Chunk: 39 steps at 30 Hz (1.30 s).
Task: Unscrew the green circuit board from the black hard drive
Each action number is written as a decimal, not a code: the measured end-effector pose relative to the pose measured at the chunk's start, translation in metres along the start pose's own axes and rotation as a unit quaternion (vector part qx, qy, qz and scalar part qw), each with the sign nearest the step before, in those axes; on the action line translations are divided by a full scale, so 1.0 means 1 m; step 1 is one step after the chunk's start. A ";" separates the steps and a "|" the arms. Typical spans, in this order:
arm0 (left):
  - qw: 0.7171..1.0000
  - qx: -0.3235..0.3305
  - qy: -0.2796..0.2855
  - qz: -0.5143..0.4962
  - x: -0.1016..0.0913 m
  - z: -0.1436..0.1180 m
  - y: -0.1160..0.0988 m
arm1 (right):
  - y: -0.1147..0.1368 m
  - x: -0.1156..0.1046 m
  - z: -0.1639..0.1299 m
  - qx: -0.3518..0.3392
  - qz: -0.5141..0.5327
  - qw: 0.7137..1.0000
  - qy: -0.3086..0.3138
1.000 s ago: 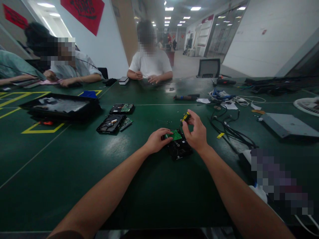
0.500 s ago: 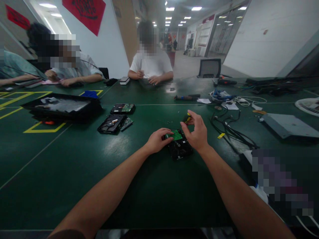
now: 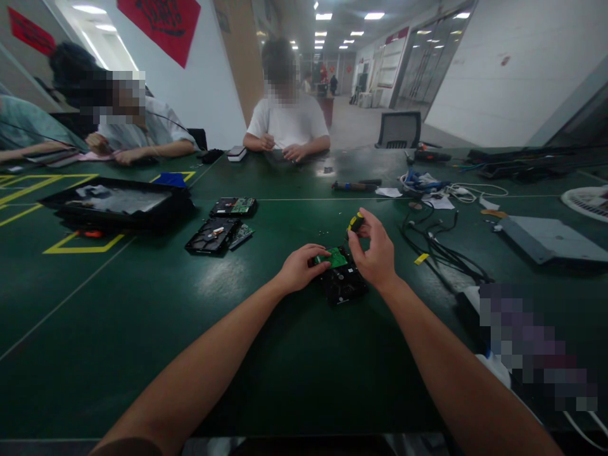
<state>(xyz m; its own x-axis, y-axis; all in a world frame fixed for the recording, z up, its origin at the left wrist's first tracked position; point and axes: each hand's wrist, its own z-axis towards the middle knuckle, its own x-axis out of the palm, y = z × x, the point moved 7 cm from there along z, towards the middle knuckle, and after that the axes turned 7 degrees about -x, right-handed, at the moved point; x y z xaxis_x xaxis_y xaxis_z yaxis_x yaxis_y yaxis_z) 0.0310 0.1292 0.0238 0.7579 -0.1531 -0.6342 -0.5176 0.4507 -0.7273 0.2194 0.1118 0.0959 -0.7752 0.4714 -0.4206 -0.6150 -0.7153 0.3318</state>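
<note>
A black hard drive (image 3: 346, 285) with a green circuit board (image 3: 336, 257) lies on the table in front of me. My left hand (image 3: 304, 267) grips its left side, fingers curled over the board's edge and thumb near the board. Between the thumb and fingers of my right hand (image 3: 374, 250) is a short screwdriver (image 3: 355, 223) with a yellow and black handle, held above the drive's far right corner. The screwdriver's shaft and tip cannot be made out. Several tiny screws (image 3: 323, 233) lie just beyond the drive.
Left of my hands lie another hard drive (image 3: 213, 236), a loose circuit board (image 3: 241, 237) and a third drive (image 3: 234, 206). A black tray (image 3: 118, 209) stands farther left. Black cables (image 3: 439, 253) and a silver metal box (image 3: 553, 239) are at right. Co-workers sit across the table.
The screwdriver handle has turned in my right hand's fingers, and more of it shows now. My left hand and the hard drive stay in place.
</note>
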 end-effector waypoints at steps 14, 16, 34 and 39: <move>1.000 -0.007 -0.001 0.002 0.000 0.000 0.000 | 0.000 0.002 -0.001 -0.005 -0.003 1.000 0.007; 1.000 -0.006 0.000 0.003 0.000 0.000 0.000 | 0.001 0.003 -0.001 -0.004 0.013 1.000 0.008; 1.000 -0.012 0.005 0.006 0.000 0.001 0.000 | 0.005 0.000 0.002 -0.004 -0.016 1.000 0.021; 1.000 -0.009 0.002 0.001 -0.001 0.000 -0.002 | 0.004 0.001 0.002 -0.006 -0.010 1.000 0.022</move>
<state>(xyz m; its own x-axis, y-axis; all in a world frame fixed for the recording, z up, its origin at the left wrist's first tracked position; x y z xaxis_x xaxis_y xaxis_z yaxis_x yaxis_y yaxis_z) 0.0313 0.1284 0.0258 0.7552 -0.1547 -0.6370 -0.5269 0.4349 -0.7302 0.2157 0.1100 0.0982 -0.7550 0.4639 -0.4634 -0.6290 -0.7121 0.3120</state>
